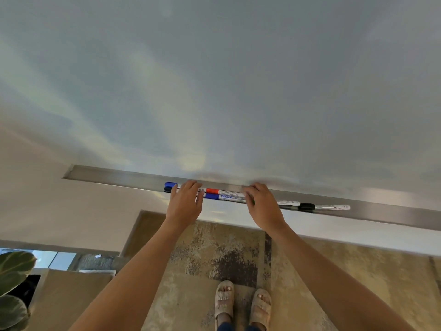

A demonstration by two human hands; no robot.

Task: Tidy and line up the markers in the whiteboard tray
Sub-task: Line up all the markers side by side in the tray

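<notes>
A long metal tray (107, 176) runs under the whiteboard (238, 80). Several markers lie in it end to end and side by side: a blue-capped one (170, 184) and a black-capped one (167, 189) at the left, a red-capped one (213, 191) and a blue-capped one (216, 196) in the middle, a black-capped one (307, 206) at the right. My left hand (185, 203) rests flat on the left markers with straight fingers. My right hand (262, 206) covers the markers to the right of the middle, fingers laid over them.
A patterned rug (210, 254) lies on the floor below, with my sandalled feet (241, 304) on it. A leafy plant (14, 278) and a beige box (71, 297) stand at the lower left. The tray's left stretch holds nothing.
</notes>
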